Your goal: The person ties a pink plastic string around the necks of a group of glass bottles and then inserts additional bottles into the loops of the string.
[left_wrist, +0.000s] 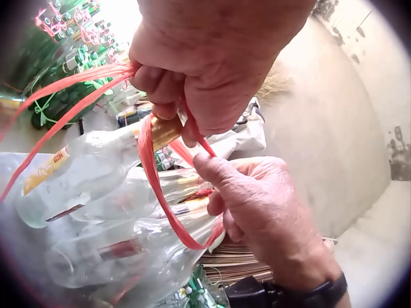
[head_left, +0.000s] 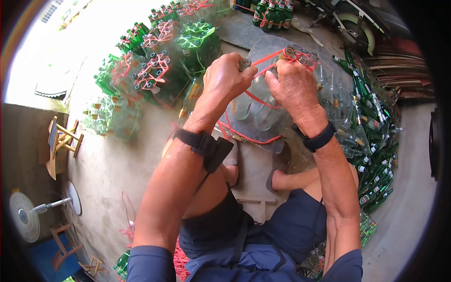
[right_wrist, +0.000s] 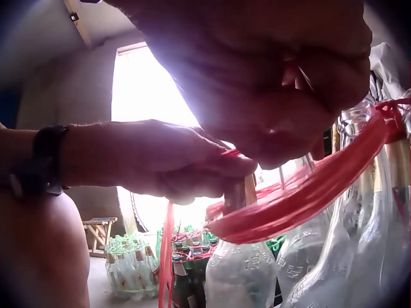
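Observation:
Several clear glass bottles (head_left: pixel 265 115) stand in a cluster between my hands, and red plastic twine (left_wrist: pixel 154 173) loops around their necks. My left hand (head_left: pixel 228 77), fingers curled, grips the twine beside the neck of a near bottle (right_wrist: pixel 241 269). Thumb and fingers of my right hand (head_left: pixel 297 87) pinch the twine above the other necks. In the left wrist view, a strand runs between the left hand and the right hand (left_wrist: pixel 257 199). A wide flattened band of twine (right_wrist: pixel 302 202) crosses the necks in the right wrist view. A twine loop (head_left: pixel 249 137) hangs at the bottles' near side.
Tied bundles of bottles (head_left: pixel 155 66) stand at the left and back. Loose green and clear bottles (head_left: pixel 371 136) are piled at the right. A grey board (head_left: pixel 263 44) lies under the cluster. Fans (head_left: pixel 28 216) and small wooden stools (head_left: pixel 61 141) are at the left.

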### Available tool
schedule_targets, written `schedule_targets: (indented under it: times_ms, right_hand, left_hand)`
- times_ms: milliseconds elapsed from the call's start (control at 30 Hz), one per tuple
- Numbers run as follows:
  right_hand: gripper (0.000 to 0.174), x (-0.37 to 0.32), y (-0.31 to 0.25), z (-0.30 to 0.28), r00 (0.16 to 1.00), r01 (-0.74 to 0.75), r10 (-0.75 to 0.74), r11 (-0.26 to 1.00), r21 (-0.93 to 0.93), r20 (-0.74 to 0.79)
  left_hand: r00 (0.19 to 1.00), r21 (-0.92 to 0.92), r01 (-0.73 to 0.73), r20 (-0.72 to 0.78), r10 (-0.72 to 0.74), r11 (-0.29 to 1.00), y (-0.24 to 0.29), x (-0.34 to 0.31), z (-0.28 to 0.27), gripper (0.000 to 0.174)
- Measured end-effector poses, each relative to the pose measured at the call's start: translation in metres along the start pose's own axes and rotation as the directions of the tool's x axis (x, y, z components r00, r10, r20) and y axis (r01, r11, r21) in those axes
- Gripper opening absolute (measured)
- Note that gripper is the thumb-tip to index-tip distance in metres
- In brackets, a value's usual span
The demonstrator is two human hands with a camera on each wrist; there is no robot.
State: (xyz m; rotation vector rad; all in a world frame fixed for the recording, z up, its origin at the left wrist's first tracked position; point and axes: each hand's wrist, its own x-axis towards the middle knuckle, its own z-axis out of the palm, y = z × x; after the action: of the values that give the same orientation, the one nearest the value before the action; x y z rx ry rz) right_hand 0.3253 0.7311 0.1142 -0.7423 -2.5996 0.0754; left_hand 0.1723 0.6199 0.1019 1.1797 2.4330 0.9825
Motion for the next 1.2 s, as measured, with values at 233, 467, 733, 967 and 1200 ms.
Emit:
schedule_targets:
  times_ms: [233,467,733,967,1200]
  right_hand:
    - [0.028,-0.001,0.003,-0.002,0.998,-0.058,0.057,0.998,0.031,0.028]
    - [0.025,-0.004,0.003,-0.004,0.992,-0.104,0.097,0.992,0.077,0.081]
    - [0.025,0.003,0.032,-0.01,0.973,-0.125,0.05,0.935,0.331,0.227]
    - [0.035,0.011,0.064,-0.041,0.836,-0.383,0.02,0.736,0.559,0.548]
    - [0.02,0.007,0.126,-0.042,0.802,-0.554,0.295,0.691,0.464,0.52]
  left_hand:
    - [0.999,0.006,-0.051,-0.018,0.051,0.999,0.006,-0.01,0.005,0.045]
    - [0.999,-0.017,-0.034,0.009,0.034,0.999,0.016,-0.019,0.003,0.042]
    - [1.0,-0.004,-0.03,0.007,0.03,1.0,0.018,-0.021,0.009,0.041]
    - [0.999,0.02,-0.031,0.034,0.031,0.999,0.018,-0.021,0.008,0.042]
    - [0.998,0.025,-0.045,0.047,0.044,0.999,0.017,-0.02,0.009,0.043]
